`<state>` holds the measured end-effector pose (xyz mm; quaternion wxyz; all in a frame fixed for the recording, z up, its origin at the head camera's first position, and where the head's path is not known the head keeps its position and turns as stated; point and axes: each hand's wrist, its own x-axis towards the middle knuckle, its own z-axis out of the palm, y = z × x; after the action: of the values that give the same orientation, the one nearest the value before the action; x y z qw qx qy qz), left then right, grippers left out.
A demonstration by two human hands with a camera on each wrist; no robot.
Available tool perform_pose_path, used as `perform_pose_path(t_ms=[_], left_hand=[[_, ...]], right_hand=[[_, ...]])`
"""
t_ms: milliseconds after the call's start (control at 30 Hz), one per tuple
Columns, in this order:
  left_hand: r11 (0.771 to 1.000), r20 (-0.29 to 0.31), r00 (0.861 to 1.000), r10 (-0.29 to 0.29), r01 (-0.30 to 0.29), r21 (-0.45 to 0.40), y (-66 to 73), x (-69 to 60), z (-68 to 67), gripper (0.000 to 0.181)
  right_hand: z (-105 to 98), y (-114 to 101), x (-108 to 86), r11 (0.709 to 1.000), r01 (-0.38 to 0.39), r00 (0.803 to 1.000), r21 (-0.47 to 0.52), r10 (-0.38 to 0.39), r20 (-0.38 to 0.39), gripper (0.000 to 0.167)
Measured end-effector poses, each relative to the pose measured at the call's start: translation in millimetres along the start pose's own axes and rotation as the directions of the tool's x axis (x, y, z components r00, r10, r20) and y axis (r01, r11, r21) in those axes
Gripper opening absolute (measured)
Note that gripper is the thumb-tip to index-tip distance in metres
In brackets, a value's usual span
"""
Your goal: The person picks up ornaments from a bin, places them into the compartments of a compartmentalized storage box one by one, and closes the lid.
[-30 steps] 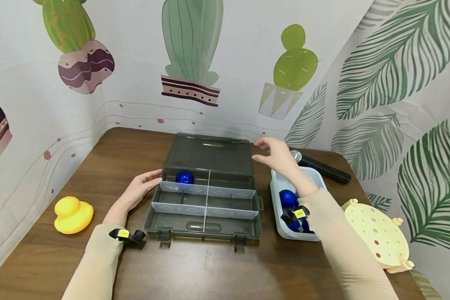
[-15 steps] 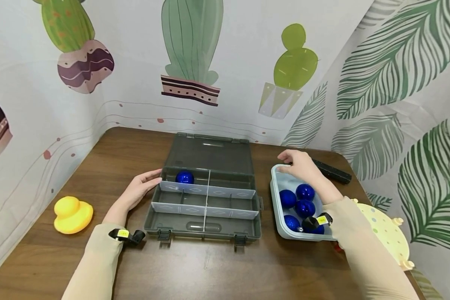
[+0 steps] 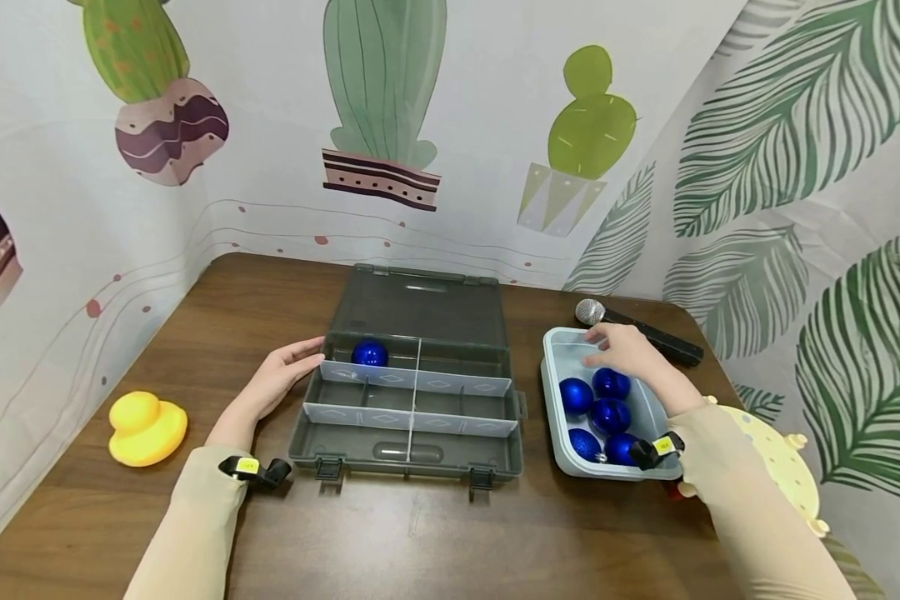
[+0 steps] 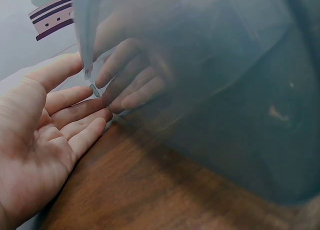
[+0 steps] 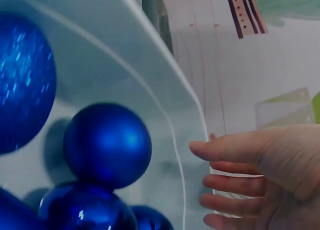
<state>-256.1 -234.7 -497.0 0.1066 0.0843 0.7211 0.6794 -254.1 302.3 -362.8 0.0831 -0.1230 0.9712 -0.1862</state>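
Observation:
A dark translucent organizer box (image 3: pixel 461 457) lies with its lid (image 3: pixel 427 308) folded back. Thin pale dividers split it into compartments, and a shiny blue Christmas ball (image 3: pixel 370 353) sits in the back left one. My left hand (image 3: pixel 270 382) rests its fingertips at the box's left side, fingers loosely extended. Above the far end of a light blue bin (image 3: pixel 558 442) is my right hand (image 3: pixel 624 350), holding nothing, its thumb and fingers apart. Several blue balls fill the bin; a matte one (image 5: pixel 107 145) lies near the fingers in the right wrist view.
A yellow rubber duck (image 3: pixel 146 429) stands at the left of the wooden table (image 3: pixel 420 550). Behind the bin lies a black microphone (image 3: pixel 663 342). A cream dotted stool-like object (image 3: pixel 776 458) is at the right edge, partly behind the right sleeve. Patterned cloth hangs behind.
My right hand has moved from beside the box lid, right and nearer, over the bin, uncovering its balls. The left hand and the box have stayed in place.

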Motion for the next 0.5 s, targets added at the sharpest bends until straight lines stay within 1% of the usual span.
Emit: perform_pose_path(t_ms=[233, 500], left_hand=[[1.0, 0.009, 1.0, -0.001, 0.001, 0.002, 0.4, -0.5, -0.4, 0.06], [1.0, 0.005, 1.0, -0.006, 0.006, 0.003, 0.6, 0.2, -0.3, 0.06]], right_hand=[[-4, 9, -5.7, 0.999, -0.001, 0.998, -0.044, 0.004, 0.071, 0.05], [-1, 16, -5.0, 0.994, -0.008, 0.988, -0.106, 0.025, 0.151, 0.054]])
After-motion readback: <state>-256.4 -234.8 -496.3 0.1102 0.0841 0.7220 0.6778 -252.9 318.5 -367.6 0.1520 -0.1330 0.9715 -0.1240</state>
